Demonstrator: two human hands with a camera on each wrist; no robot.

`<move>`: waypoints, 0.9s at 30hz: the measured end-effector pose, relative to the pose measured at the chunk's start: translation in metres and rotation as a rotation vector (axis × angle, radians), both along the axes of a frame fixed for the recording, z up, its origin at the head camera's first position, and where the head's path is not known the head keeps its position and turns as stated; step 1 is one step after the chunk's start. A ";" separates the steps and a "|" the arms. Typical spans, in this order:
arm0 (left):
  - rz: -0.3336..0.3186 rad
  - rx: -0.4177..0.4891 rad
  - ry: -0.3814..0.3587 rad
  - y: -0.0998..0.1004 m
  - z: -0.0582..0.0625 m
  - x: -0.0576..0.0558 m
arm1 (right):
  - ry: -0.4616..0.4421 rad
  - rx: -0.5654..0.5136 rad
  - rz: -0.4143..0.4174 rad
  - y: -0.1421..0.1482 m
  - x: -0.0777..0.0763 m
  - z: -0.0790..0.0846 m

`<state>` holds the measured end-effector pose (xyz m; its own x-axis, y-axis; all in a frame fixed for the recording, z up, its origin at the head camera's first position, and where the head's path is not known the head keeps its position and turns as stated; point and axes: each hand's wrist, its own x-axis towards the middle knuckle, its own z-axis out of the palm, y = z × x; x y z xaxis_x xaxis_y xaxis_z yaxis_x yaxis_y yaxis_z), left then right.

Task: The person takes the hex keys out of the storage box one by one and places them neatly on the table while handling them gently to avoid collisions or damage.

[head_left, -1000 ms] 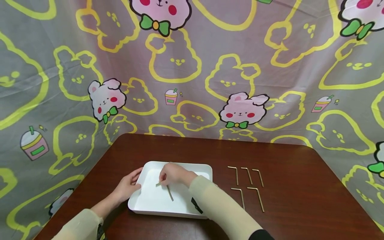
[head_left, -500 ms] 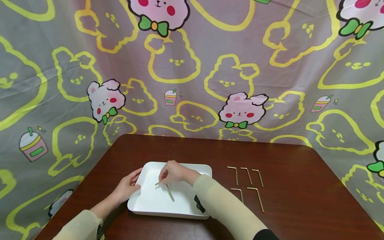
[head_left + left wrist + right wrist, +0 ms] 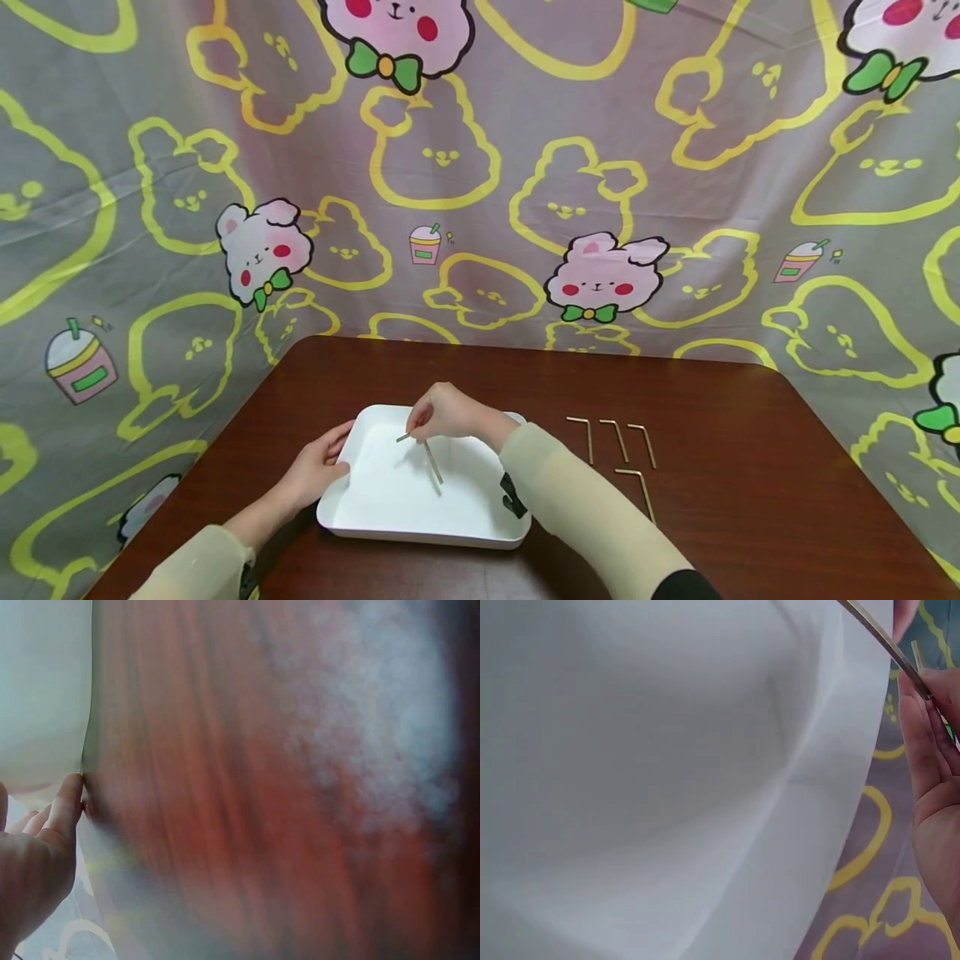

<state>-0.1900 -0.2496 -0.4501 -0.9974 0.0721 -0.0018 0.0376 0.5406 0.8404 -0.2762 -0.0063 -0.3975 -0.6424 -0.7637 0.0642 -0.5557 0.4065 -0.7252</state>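
My right hand (image 3: 448, 414) pinches a brassy L-shaped hex key (image 3: 432, 458) over the white tray (image 3: 405, 512). Its short arm sticks out left of the fingertips and its long arm slants down toward the tray floor. In the right wrist view, the hex key (image 3: 885, 641) passes between thumb and fingers, above the tray's pale curved wall (image 3: 817, 795). At the tray's left end, my left hand (image 3: 318, 467) holds the edge, thumb at the rim and fingers along the outside. The left wrist view catches this hand (image 3: 41, 862) with fingertips at the tray's side (image 3: 45, 690).
Right of the tray, several more L-shaped hex keys lie on the dark brown table (image 3: 720, 467): a back row with one key (image 3: 620, 442) in its middle, and another key (image 3: 643, 487) nearer, partly behind the right sleeve (image 3: 592, 500). A patterned cloth (image 3: 480, 167) hangs behind.
My right hand has risen and shifted right and away from me, lifting the hex key with it. The right forearm now covers a front-row key that was visible. My left hand stays put.
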 end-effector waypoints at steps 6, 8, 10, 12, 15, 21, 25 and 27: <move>-0.001 0.006 -0.009 0.001 0.000 0.001 | -0.030 -0.006 -0.006 0.016 -0.004 0.006; -0.004 0.004 -0.010 0.001 0.000 0.000 | -0.038 -0.010 -0.010 0.022 -0.005 0.008; -0.003 0.001 -0.010 0.000 0.000 0.000 | -0.042 -0.013 -0.020 0.027 -0.006 0.012; -0.004 0.000 -0.011 0.000 0.000 -0.001 | -0.042 -0.012 -0.035 0.032 -0.007 0.017; -0.007 -0.002 -0.016 0.000 0.000 -0.001 | -0.042 -0.005 -0.065 0.040 -0.009 0.023; -0.008 -0.010 -0.017 0.000 0.001 -0.002 | -0.039 0.003 -0.135 0.061 -0.015 0.039; 0.000 -0.015 -0.016 0.000 0.000 -0.002 | -0.063 -0.030 -0.160 0.079 -0.018 0.048; 0.000 -0.014 -0.016 0.000 0.000 -0.002 | -0.066 -0.036 -0.173 0.088 -0.018 0.051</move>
<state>-0.1917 -0.2501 -0.4498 -0.9972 0.0723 -0.0191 0.0241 0.5525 0.8331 -0.2943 0.0817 -0.3465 -0.7674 -0.6397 0.0432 -0.4309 0.4646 -0.7736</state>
